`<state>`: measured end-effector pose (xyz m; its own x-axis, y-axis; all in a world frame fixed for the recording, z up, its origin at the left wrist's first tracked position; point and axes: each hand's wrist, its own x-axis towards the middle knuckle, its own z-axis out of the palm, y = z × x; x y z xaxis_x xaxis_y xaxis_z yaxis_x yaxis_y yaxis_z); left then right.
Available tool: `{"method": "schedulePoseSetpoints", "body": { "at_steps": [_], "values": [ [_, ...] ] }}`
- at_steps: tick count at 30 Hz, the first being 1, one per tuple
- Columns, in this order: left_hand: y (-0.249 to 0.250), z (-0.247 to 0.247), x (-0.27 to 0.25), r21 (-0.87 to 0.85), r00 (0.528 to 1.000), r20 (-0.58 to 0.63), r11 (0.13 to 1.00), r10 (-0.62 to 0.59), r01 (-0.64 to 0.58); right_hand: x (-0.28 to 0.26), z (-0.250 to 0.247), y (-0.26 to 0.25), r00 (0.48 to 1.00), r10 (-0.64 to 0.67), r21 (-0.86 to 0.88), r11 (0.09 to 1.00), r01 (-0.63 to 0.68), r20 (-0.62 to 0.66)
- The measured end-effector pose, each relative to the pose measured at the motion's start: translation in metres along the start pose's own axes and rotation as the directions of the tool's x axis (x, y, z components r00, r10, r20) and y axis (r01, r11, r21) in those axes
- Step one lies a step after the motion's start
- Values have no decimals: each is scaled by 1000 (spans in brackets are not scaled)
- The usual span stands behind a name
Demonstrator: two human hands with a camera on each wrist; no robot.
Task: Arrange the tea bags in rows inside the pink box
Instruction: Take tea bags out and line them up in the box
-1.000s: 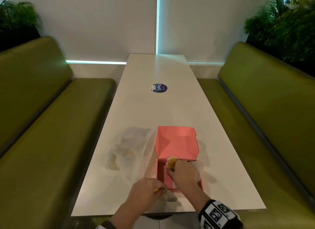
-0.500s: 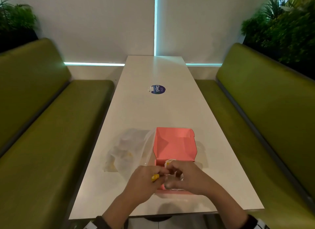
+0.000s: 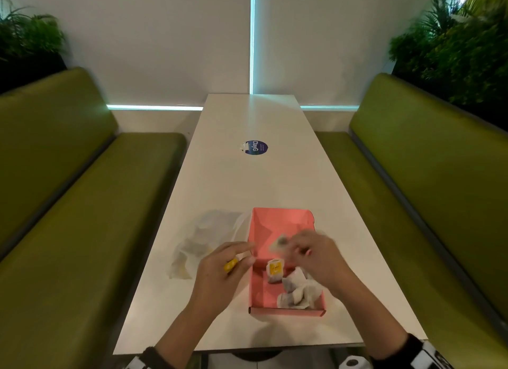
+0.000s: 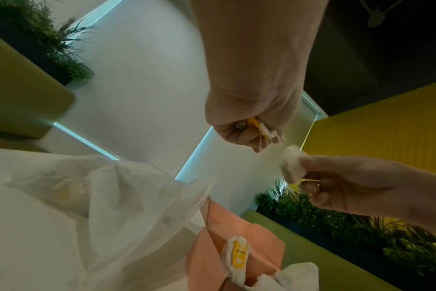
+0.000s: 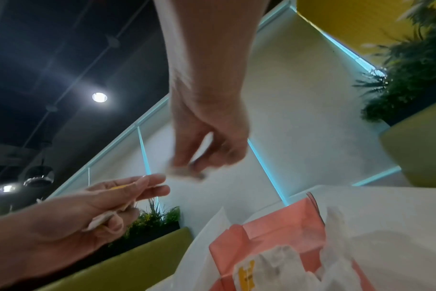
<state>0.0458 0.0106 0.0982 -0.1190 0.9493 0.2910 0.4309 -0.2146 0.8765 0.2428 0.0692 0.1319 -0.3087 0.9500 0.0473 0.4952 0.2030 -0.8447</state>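
Above the pink box [image 3: 286, 258], the right hand [image 3: 316, 256] pinches a tea bag [image 3: 279, 243]; the left hand [image 3: 220, 272] grips a yellow tag [image 3: 230, 265]. Beneath the hands, several bags [image 3: 299, 293] lie jumbled, rows unformed.

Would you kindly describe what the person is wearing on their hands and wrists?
Both hands are bare. The left hand has a dark band at the wrist, with a black-and-white patterned piece below it. The right hand has a black wristband with a black-and-white marker block.
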Motion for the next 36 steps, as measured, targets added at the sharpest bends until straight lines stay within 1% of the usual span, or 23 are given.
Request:
{"method": "schedulePoseSetpoints", "body": {
  "at_steps": [1,2,3,4,5,6,8,10,15,20,23,24,25,26,27,28,29,32,36],
  "values": [
    [-1,0,0,-16,1000,-1,1000,-10,10,-5,2,-4,979,21,72,997,-36,203],
    [-1,1,0,-34,1000,4,999,-24,24,-8,4,-5,962,28,84,995,-53,270],
    [-2,2,-1,-48,999,8,998,-34,34,-7,5,-3,976,44,40,998,-54,215],
    [-2,3,-1,-58,999,8,997,-41,42,-4,5,0,994,47,-19,999,-46,94],
    [-1,4,-1,-67,999,8,997,-49,49,-3,5,0,998,57,-31,998,-57,5],
    [0,5,-1,-81,998,6,995,-56,56,-3,6,-1,997,78,22,997,-78,-27],
    [3,6,-1,-101,998,5,992,-69,69,-5,7,-4,993,120,196,973,-120,14],
    [8,8,-1,-83,997,1,994,-72,71,-9,6,-8,991,128,267,954,-136,49],
    [14,11,1,-84,998,-20,995,-57,56,-10,5,-13,991,111,291,948,-130,79],
    [27,15,1,-199,986,95,967,-140,157,-11,6,-11,991,89,282,953,-113,96],
    [29,17,2,-224,984,61,958,-168,177,-13,6,-10,991,58,330,939,-97,124],
    [30,18,2,-240,983,45,953,-178,184,-13,4,-7,986,40,336,937,-94,163],
    [31,18,3,-260,981,38,946,-189,192,-13,2,-4,973,23,350,931,-104,229],
    [35,17,3,-284,980,34,938,-197,199,-14,1,-2,948,8,361,924,-130,319],
    [37,17,3,-310,980,38,930,-194,196,-14,0,0,913,-10,353,924,-147,407],
    [40,16,3,-330,981,33,924,-190,190,-16,2,1,883,-24,332,931,-151,469],
    [42,16,4,-341,982,20,922,-186,182,-18,6,1,869,-25,304,941,-146,495],
    [42,17,4,-362,978,-39,915,-204,176,-26,25,-2,895,22,216,967,-132,445],
    [43,17,3,-350,966,-117,920,-230,177,-32,34,-3,890,35,135,985,-107,454]
  ]
}}
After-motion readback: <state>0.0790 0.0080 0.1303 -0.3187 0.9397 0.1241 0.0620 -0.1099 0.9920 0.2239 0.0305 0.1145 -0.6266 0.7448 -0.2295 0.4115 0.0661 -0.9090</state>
